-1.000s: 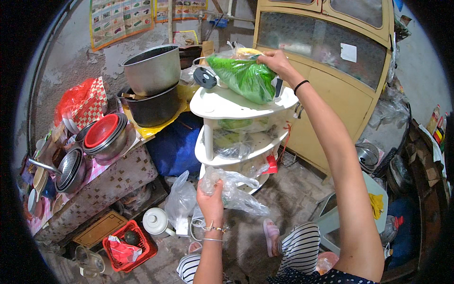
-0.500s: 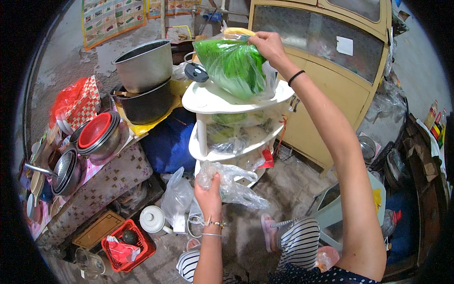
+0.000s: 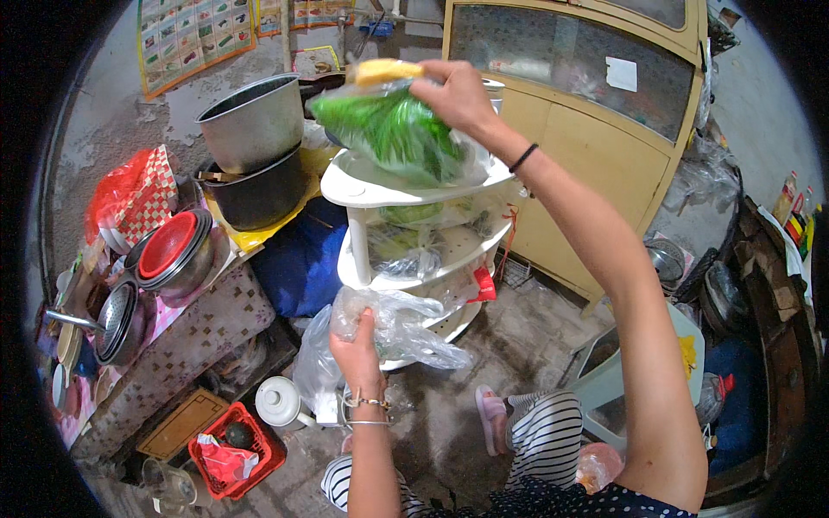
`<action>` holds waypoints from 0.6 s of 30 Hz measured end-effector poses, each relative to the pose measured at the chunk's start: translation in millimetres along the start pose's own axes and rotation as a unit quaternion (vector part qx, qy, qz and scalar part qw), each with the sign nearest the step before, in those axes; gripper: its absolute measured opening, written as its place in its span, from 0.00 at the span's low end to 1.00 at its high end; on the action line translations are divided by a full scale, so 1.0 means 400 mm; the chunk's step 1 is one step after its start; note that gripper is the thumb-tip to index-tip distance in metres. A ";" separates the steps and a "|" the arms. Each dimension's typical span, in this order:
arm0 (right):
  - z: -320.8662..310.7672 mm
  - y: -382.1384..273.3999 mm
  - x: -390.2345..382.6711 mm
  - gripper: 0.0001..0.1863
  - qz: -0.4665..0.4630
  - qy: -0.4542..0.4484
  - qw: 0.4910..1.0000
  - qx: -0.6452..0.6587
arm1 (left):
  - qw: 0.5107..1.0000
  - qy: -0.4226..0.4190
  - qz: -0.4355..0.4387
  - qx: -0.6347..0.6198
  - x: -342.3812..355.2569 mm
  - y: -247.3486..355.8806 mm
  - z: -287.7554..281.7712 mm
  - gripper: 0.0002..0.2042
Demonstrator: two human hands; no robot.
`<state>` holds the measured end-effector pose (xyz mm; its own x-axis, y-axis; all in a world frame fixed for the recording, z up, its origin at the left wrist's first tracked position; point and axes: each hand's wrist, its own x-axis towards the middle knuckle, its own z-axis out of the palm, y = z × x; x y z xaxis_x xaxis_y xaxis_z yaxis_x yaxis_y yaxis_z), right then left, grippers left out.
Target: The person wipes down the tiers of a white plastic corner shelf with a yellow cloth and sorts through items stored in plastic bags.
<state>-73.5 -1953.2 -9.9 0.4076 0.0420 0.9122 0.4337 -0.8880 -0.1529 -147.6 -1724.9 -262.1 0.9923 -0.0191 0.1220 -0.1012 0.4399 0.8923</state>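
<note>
My right hand (image 3: 456, 93) grips the top of a clear plastic bag of green vegetables (image 3: 389, 129), blurred by motion, over the top tier of a white shelf rack (image 3: 354, 192). A yellow object (image 3: 386, 71) sits at the bag's top beside my fingers; its kind is unclear. Lower down, in front of the rack, my left hand (image 3: 356, 347) is closed around crumpled clear plastic bags (image 3: 414, 332), whose loose ends trail to the right. More bagged greens (image 3: 414, 214) lie on the rack's middle tier.
Left of the rack, a silver pot (image 3: 250, 125) stands on a dark pot (image 3: 263, 190). Metal bowls with a red colander (image 3: 167, 245) sit farther left. A red basket (image 3: 272, 457) and white lidded pot (image 3: 279, 402) stand on the floor. A cream cabinet (image 3: 587, 164) is behind.
The bag of greens has shifted left in my right hand, over the rack's top. My left hand has moved slightly left and up with the clear bags. The view has shifted a little.
</note>
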 end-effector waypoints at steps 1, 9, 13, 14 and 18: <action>0.001 -0.013 -0.023 0.16 -0.027 -0.016 0.999 0.002 | 1.000 -0.001 0.008 -0.006 0.001 0.011 0.001 0.13; 0.006 -0.113 -0.120 0.19 -0.059 -0.097 0.993 -0.044 | 0.993 -0.081 0.084 0.003 0.140 0.179 -0.007 0.18; 0.002 -0.115 -0.136 0.19 -0.040 -0.127 0.989 -0.070 | 0.982 -0.182 0.039 0.017 0.232 0.296 0.088 0.19; 0.007 -0.125 -0.142 0.19 -0.035 -0.138 0.987 -0.079 | 0.976 -0.211 -0.001 0.046 0.231 0.338 0.122 0.21; 0.022 -0.176 -0.165 0.16 -0.087 -0.155 0.979 -0.103 | 0.949 -0.279 -0.100 0.104 0.287 0.414 0.218 0.26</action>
<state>-124.1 -1889.4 -62.7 0.5807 0.3089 0.7532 0.3603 -0.9272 0.1025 -56.6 -1732.4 -62.3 0.8073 -0.5815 0.1005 0.0155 0.1910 0.9815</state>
